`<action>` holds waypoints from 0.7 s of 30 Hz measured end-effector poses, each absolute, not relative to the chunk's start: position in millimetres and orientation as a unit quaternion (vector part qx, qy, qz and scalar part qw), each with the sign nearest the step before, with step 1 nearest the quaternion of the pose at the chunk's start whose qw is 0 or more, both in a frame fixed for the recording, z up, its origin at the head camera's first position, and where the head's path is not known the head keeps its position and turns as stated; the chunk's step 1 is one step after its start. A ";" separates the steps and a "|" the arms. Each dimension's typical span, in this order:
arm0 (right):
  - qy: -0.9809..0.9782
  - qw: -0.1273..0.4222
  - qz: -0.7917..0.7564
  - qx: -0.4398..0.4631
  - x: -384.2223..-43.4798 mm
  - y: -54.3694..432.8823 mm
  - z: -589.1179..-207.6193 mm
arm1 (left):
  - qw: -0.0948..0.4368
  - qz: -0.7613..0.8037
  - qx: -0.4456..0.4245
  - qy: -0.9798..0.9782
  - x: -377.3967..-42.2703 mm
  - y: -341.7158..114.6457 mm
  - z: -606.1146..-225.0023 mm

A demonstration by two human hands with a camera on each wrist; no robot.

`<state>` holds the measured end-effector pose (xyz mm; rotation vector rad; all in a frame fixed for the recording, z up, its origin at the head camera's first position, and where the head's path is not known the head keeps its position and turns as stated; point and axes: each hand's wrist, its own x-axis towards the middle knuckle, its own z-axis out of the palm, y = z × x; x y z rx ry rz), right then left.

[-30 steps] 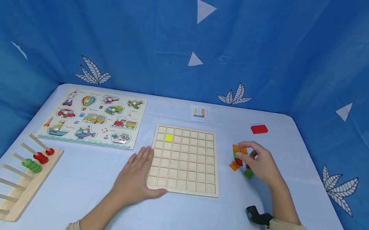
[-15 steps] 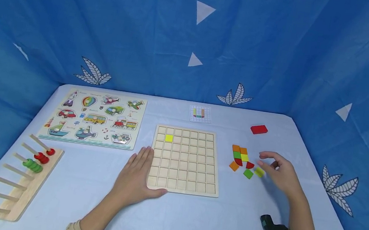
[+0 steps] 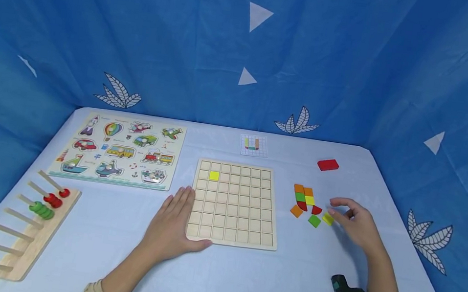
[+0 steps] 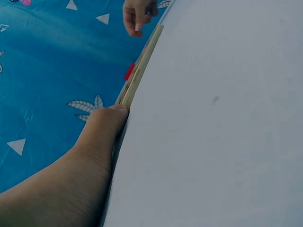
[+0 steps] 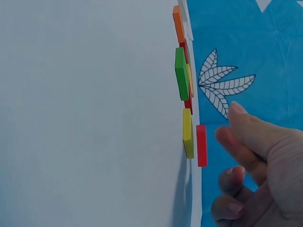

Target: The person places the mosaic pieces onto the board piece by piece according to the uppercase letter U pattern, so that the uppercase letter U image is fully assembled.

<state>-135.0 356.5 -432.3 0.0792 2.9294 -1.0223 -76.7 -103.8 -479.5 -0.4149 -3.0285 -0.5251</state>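
My left hand (image 3: 172, 224) lies with straight fingers along the left edge of a wooden grid board (image 3: 233, 202), its thumb at the near edge. One yellow square tile (image 3: 214, 175) sits in a cell near the board's upper left. Right of the board, my right hand (image 3: 354, 223) hovers beside a loose yellow tile (image 3: 328, 218), fingers loosely bent with nothing between them. In the right wrist view, that yellow tile (image 5: 188, 133) shows apart from the fingertips. Left of this hand lie a green tile (image 3: 314, 220), an orange tile (image 3: 296, 211) and several other coloured pieces.
A red block (image 3: 328, 165) lies at the back right. Behind the board is a pattern card (image 3: 254, 145) with a coloured U shape. At the left are a vehicle puzzle board (image 3: 118, 150) and a wooden peg stand (image 3: 38, 233) with red and green beads.
My right hand has moved right, off the cluster of coloured pieces, which now shows uncovered. It has barely moved in the last half second. My left hand stays put.
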 end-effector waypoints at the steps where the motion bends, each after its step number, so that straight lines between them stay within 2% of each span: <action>1: 0.944 0.021 -0.329 0.027 -135.1 356.6 -433.2 | 0.020 -0.170 -0.134 -0.976 -76.7 -103.8 -479.5; 21: 0.958 0.023 -0.287 0.006 -132.2 359.0 -448.5 | 0.018 -0.175 -0.133 -0.975 -76.4 -103.6 -478.1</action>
